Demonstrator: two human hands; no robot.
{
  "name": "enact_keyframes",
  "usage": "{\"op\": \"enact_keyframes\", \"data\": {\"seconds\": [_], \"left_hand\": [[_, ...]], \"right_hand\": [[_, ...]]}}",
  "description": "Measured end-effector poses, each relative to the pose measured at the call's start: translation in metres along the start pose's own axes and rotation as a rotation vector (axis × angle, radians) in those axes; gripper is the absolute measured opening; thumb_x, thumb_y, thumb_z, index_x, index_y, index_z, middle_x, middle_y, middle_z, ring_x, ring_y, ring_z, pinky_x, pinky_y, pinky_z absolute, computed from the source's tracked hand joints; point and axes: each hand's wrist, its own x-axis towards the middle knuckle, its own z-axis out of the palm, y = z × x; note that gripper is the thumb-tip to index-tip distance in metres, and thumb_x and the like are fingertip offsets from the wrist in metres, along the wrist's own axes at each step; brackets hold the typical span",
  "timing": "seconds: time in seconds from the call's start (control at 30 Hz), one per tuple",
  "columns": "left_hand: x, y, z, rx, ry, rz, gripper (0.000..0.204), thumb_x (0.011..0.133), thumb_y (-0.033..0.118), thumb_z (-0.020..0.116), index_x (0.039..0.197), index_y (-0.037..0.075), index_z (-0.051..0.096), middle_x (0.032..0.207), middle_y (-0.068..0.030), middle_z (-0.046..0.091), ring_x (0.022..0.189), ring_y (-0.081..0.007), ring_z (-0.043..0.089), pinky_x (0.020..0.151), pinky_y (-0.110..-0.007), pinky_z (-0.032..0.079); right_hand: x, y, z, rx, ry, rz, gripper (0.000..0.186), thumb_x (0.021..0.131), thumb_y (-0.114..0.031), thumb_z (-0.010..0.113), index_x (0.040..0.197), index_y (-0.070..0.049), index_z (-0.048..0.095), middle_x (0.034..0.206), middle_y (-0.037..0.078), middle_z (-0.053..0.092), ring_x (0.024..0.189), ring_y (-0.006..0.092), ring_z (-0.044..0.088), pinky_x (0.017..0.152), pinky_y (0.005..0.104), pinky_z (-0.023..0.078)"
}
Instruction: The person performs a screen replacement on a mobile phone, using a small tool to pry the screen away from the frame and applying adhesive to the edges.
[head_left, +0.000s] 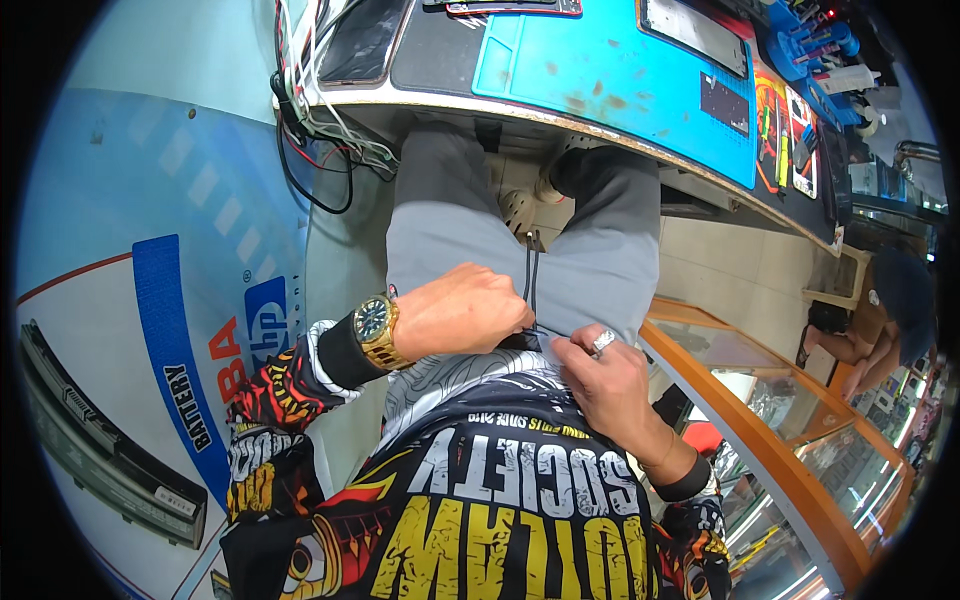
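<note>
I sit with both hands close together over my lap, in front of my printed shirt. My left hand [468, 312] is closed, its knuckles up and a gold watch [374, 325] on the wrist. Its fingertips meet a small dark flat thing [520, 342] with a pale, clear-looking edge. From the other side my right hand [610, 385], with a silver ring [602, 343], pinches that pale edge between thumb and fingers. Most of the thing is hidden by my hands, and its kind cannot be made out. The drawstring [534, 270] of my grey trousers hangs just beyond.
A workbench ahead bears a blue repair mat [610, 90], a dark phone [362, 42] and a pale tablet-like panel [695, 35]. Cables [325, 130] hang off its left end. A wood-framed glass case [760, 400] stands right; a person [895, 310] sits beyond it.
</note>
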Motion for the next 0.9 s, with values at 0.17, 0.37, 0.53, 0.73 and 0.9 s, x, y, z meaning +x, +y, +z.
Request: {"op": "enact_keyframes", "data": {"seconds": [0.17,0.37,0.53,0.73,0.9], "left_hand": [[-0.001,-0.001,0.002,-0.02,0.022,0.004,0.009,0.082,0.012,0.067,0.081,0.005,0.072,0.072,-0.0167,0.07,0.072,-0.0369,0.07,0.063,-0.047,0.054],[-0.001,-0.003,0.005,-0.041,0.039,0.01,0.011,0.085,0.014,0.068,0.081,0.004,0.072,0.072,-0.0183,0.07,0.071,-0.0379,0.07,0.063,-0.048,0.054],[0.0,-0.003,0.004,-0.042,0.037,0.009,0.012,0.085,0.014,0.068,0.081,0.004,0.072,0.071,-0.0185,0.069,0.072,-0.0385,0.07,0.063,-0.048,0.054],[0.0,-0.004,0.004,-0.057,0.025,-0.009,0.012,0.085,0.015,0.069,0.083,0.004,0.073,0.072,-0.0191,0.07,0.072,-0.0393,0.07,0.063,-0.049,0.054],[0.002,-0.005,0.003,-0.064,0.013,-0.013,0.013,0.086,0.015,0.069,0.082,0.004,0.074,0.071,-0.0197,0.069,0.072,-0.0403,0.069,0.063,-0.05,0.053]], "right_hand": [[0.004,0.001,0.007,-0.1,0.023,-0.11,0.023,0.082,-0.01,0.072,0.105,-0.004,0.071,0.09,0.008,0.062,0.075,0.027,0.064,0.065,0.0407,0.051],[0.006,0.001,0.009,-0.093,-0.01,-0.107,0.022,0.084,-0.011,0.07,0.104,-0.003,0.071,0.09,0.008,0.062,0.076,0.027,0.062,0.067,0.0402,0.047],[0.008,-0.002,0.008,-0.128,-0.009,-0.117,0.023,0.084,-0.01,0.068,0.105,-0.002,0.071,0.091,0.009,0.063,0.076,0.0272,0.061,0.067,0.0399,0.045],[0.011,-0.01,0.01,-0.235,-0.031,-0.142,0.028,0.081,-0.009,0.062,0.105,0.003,0.071,0.094,0.011,0.065,0.079,0.0259,0.061,0.07,0.0387,0.042],[0.01,-0.016,0.017,-0.308,-0.01,-0.147,0.03,0.08,-0.009,0.062,0.106,0.004,0.071,0.096,0.013,0.066,0.082,0.0253,0.06,0.073,0.0387,0.041]]}}
